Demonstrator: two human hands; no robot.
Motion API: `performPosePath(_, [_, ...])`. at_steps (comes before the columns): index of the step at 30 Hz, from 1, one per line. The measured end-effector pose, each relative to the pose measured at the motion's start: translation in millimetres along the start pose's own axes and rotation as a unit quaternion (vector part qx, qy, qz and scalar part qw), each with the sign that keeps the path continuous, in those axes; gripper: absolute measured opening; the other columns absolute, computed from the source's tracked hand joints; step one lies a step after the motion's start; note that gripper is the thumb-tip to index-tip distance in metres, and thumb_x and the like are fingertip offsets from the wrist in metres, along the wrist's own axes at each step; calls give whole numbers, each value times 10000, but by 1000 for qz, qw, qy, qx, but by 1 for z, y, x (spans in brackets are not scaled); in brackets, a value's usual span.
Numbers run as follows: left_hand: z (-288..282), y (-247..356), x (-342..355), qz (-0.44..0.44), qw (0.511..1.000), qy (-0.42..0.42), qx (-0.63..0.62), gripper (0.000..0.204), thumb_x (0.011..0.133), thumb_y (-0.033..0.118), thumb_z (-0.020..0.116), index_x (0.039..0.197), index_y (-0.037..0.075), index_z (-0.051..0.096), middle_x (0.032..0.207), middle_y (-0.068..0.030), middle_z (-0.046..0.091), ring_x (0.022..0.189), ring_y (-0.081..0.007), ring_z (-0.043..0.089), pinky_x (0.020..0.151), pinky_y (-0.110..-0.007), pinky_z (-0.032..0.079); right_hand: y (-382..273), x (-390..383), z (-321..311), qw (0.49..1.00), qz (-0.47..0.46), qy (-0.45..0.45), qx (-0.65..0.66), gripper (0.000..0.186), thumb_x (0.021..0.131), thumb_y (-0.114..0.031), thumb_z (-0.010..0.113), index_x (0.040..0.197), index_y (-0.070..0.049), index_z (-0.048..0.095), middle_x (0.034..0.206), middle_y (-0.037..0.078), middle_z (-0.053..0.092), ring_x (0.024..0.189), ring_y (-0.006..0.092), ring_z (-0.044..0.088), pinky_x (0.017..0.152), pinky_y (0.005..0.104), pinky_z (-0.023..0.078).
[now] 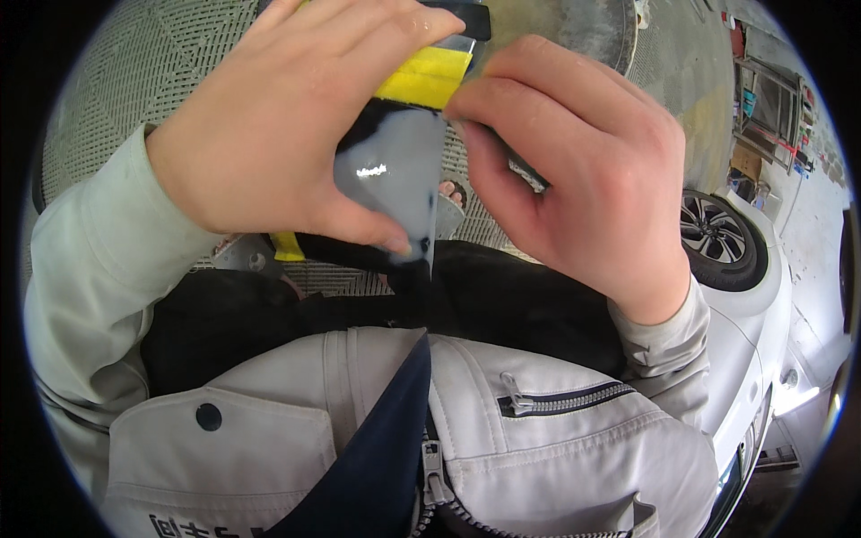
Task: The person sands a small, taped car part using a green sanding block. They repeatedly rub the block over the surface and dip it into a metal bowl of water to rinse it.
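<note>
My left hand (278,125) grips a glossy car part (395,166), black with a large grey patch. Its thumb lies on the lower part of the patch, while its fingers reach over the top. Yellow masking tape (426,76) crosses the part above the patch, and a smaller yellow piece (287,247) shows at its lower left. My right hand (583,161) is closed, with thumb and forefinger pinched at the right corner of the upper tape. Something dark shows behind the right thumb; I cannot make out what it is.
Below the part are my dark-clothed legs (529,287) and a grey grated floor (117,117). A white car (744,332) with a black-tyred wheel (717,238) stands close on the right. Farther back is a metal rack (769,108) with assorted items around it.
</note>
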State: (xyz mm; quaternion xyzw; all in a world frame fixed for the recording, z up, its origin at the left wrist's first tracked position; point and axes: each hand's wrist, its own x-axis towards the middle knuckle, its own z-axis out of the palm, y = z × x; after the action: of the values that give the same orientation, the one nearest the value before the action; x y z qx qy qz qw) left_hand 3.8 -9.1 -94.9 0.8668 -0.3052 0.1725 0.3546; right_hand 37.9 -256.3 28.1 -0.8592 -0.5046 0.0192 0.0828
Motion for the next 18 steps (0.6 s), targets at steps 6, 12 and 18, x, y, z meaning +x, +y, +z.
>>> performPosePath(6, [3,-4,-4,-2,1000,-13,24,905,890,572,895,1529,21,568,1431,-176,665,1361,-357,642,1257,-577,410,13,-2,-8,997,6,32,71,215,830,27,825,1031,-50,819,988,98,738,837,294,742,727,361,596])
performPosePath(12, [1,-6,-6,2,998,-35,44,967,844,579,916,1555,35,551,1462,-173,650,1396,-365,618,1275,-593,379,18,-7,-12,978,-37,-56,196,531,792,-16,789,1319,-60,834,867,101,676,732,275,683,659,381,570])
performPosePath(18, [-3,-9,-7,-1,997,-53,62,1032,799,587,937,1582,49,533,1494,-171,635,1431,-372,594,1292,-609,348,24,-11,-12,980,-21,-109,167,694,745,-28,771,1426,-149,829,790,83,598,655,272,612,600,397,523])
